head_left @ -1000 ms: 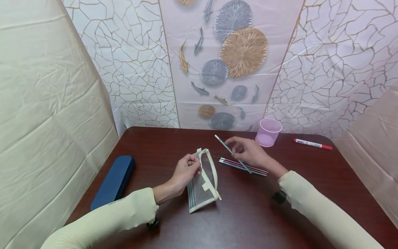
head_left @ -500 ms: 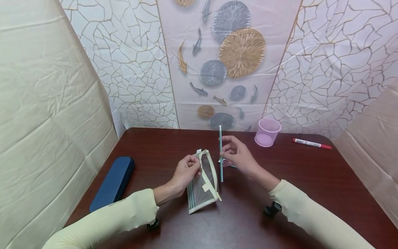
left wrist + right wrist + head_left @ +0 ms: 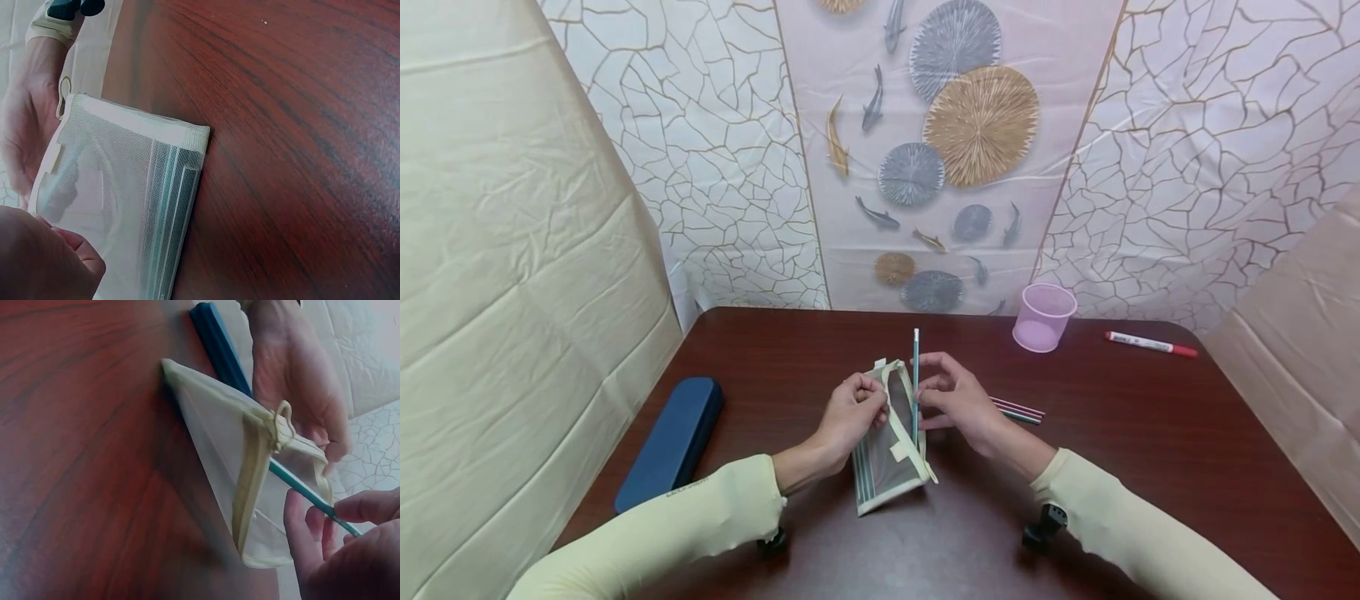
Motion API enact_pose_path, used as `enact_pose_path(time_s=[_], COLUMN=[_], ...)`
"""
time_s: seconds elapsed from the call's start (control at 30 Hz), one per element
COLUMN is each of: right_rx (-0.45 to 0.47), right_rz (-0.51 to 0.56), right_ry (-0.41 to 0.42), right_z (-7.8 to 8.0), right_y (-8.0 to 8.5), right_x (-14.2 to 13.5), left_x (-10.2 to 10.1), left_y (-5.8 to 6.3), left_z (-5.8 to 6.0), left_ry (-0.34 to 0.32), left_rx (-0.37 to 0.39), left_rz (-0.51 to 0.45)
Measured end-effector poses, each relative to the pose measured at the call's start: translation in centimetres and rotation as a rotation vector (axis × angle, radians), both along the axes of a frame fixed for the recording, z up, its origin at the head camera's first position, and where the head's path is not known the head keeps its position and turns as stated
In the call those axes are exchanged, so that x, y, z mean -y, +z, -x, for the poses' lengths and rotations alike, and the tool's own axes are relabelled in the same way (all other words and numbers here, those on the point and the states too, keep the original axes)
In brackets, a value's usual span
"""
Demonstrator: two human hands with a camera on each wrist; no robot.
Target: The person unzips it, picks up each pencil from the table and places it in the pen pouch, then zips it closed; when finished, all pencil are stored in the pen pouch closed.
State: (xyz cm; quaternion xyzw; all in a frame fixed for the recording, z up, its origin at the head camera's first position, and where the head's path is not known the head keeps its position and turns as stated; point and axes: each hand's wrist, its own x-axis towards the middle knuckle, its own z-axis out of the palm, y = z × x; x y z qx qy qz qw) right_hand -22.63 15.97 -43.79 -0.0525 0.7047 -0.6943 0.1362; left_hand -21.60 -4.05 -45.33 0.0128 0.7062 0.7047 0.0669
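My left hand (image 3: pixel 848 414) pinches the zippered edge of a cream-trimmed mesh pencil pouch (image 3: pixel 887 477), holding its mouth apart. A teal pencil (image 3: pixel 916 354) with a white-tipped end up is pinched in my right hand (image 3: pixel 961 402). Its lower end dips into the pouch mouth, as the right wrist view shows the pencil (image 3: pixel 303 489) slanting past the zipper. Through the mesh in the left wrist view, teal lengthwise stripes (image 3: pixel 164 206) show along the pouch's far side; pencils or printed pattern, I cannot tell. Beside my right hand lie pencils (image 3: pixel 1018 411), partly hidden by it.
A long dark blue case (image 3: pixel 672 442) lies on the left of the brown table (image 3: pixel 977 542). Toward the back right stand a pink cup (image 3: pixel 1043 321) and a red-and-white marker (image 3: pixel 1152 343). Cloth hangs behind and at both sides.
My right hand has lifted the teal pencil off the others, turned it upright and carried it left into the pouch mouth. The left hand has stayed on the pouch.
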Motion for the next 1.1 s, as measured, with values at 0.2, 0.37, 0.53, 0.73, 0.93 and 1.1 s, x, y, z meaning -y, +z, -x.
enact_pose_path(time_s=[0.2,0.37,0.53,0.73,0.93,1.1], right_rx=[0.051,0.079,0.090,0.075,0.090,0.102], right_rz=[-0.019,-0.060,-0.108,-0.168,-0.224,-0.250], right_ry=[0.022,0.056,0.062,0.102,0.111,0.113], right_z=[-0.4,-0.8,-0.9,-0.8,-0.8,-0.8], right_y=[-0.6,-0.9,-1.1,-0.9,-0.6,-0.6], right_x=[0.4,0.8,1.0,1.0,1.2,1.3], left_x=[-0.1,-0.1,-0.2,-0.4,-0.4,-0.5], left_y=[-0.1,-0.1,-0.1,-0.1,-0.5,-0.5], left_z=[-0.1,-0.1,-0.2,-0.2,-0.2,-0.3], left_ry=[-0.002,0.002,0.003,0.005,-0.003,0.002], left_rx=[-0.007,-0.003,0.000,0.004,0.002,0.002], left_rz=[0.000,-0.003,0.007,0.008,-0.009,-0.013])
